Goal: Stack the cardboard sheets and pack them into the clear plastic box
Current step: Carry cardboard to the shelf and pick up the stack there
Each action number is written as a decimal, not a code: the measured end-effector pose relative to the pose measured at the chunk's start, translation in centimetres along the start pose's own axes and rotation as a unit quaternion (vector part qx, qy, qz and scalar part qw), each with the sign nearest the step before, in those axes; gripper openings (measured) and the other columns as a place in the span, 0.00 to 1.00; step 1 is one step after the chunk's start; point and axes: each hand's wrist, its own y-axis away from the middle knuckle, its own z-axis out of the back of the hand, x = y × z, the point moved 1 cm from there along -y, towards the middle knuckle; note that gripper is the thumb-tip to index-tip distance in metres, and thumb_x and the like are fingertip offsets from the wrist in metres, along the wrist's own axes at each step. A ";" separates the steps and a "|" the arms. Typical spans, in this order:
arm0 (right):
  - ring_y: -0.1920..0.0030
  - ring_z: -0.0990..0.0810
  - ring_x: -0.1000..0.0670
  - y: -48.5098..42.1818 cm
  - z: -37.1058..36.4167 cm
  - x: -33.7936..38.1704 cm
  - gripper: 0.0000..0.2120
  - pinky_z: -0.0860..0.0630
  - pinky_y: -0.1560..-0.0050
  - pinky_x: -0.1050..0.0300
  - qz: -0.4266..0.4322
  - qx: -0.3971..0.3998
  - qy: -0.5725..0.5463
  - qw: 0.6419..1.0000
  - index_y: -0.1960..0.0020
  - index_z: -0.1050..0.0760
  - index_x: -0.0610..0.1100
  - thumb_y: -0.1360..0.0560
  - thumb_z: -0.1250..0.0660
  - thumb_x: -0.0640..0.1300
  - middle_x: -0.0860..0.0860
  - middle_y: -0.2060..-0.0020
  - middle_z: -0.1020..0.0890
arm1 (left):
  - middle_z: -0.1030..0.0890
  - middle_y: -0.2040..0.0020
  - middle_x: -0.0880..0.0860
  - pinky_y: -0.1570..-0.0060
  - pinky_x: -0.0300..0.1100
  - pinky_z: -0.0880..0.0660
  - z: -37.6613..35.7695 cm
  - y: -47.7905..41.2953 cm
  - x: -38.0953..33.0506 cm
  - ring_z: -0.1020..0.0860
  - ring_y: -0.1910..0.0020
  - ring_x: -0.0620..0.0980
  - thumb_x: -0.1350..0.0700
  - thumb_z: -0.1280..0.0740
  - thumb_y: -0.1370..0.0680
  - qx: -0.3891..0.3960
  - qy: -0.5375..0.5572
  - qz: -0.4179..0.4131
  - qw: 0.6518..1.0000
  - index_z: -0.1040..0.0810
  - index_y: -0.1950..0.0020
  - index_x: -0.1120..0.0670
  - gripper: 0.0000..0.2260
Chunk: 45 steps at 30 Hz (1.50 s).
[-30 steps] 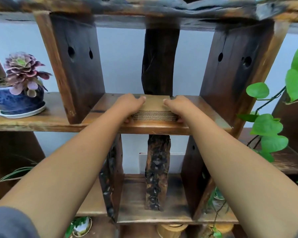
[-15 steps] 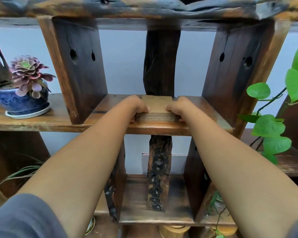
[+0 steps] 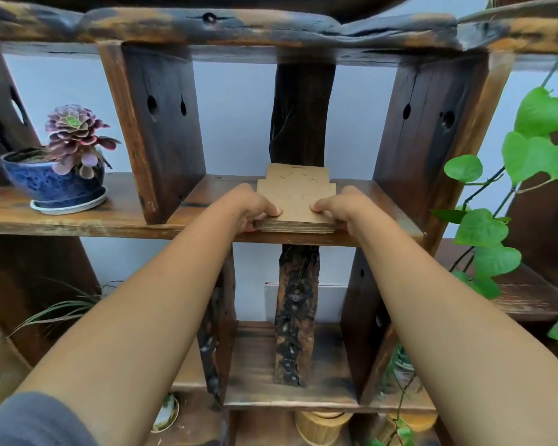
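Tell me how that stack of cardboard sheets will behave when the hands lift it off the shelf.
The stack of cardboard sheets looks loose, with nothing binding it, so sheets may slide or fan. The left hand and right hand clamp opposite ends, which should steady it. It is probably light and fairly stiff.

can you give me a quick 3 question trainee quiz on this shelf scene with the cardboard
1. True or false: the cardboard stack lies on the wooden shelf, gripped by one hand only.
2. Multiple choice: what stands on the shelf left of the stack? A) a clear plastic box B) a succulent in a blue pot C) a roll of tape
3. Fill in: the left hand and right hand hold the stack at its ____ corners.

Key:
1. False: both hands grip it, one on each side.
2. B. No clear plastic box shows in this view.
3. Near (front) corners, thumbs on top, fingers hidden beneath.
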 end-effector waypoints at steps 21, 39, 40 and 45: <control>0.53 0.20 0.52 24.6 -1.9 -16.9 0.16 0.25 0.60 0.58 0.000 0.083 -0.117 0.990 0.51 0.30 0.46 0.31 0.24 0.38 0.50 0.53 0.19 | 0.19 0.43 0.52 0.38 0.56 0.24 -3.0 22.1 19.8 0.20 0.43 0.52 0.59 0.23 0.36 0.097 0.077 -0.036 0.992 0.29 0.39 0.51 0.28; 0.50 0.17 0.48 37.8 -1.7 -33.3 0.18 0.20 0.45 0.50 -0.159 0.077 -0.149 0.973 0.40 0.24 0.39 0.30 0.28 0.32 0.46 0.49 0.16 | 0.17 0.43 0.55 0.54 0.49 0.18 -10.8 32.0 31.8 0.17 0.47 0.52 0.59 0.29 0.24 0.240 0.047 0.085 0.966 0.27 0.37 0.56 0.17; 0.49 0.17 0.48 38.5 -1.2 -33.8 0.19 0.21 0.44 0.49 -0.162 0.072 -0.152 0.972 0.40 0.24 0.39 0.30 0.28 0.32 0.45 0.48 0.16 | 0.17 0.44 0.56 0.49 0.54 0.18 -11.3 32.6 31.7 0.17 0.46 0.53 0.59 0.29 0.25 0.244 0.039 0.087 0.965 0.26 0.37 0.57 0.17; 0.45 0.18 0.45 42.7 2.0 -36.4 0.19 0.22 0.39 0.44 -0.179 0.036 -0.169 0.969 0.39 0.24 0.40 0.29 0.28 0.34 0.44 0.45 0.17 | 0.18 0.44 0.56 0.43 0.59 0.21 -15.1 35.9 29.9 0.18 0.46 0.54 0.61 0.30 0.25 0.279 -0.009 0.071 0.958 0.26 0.38 0.57 0.16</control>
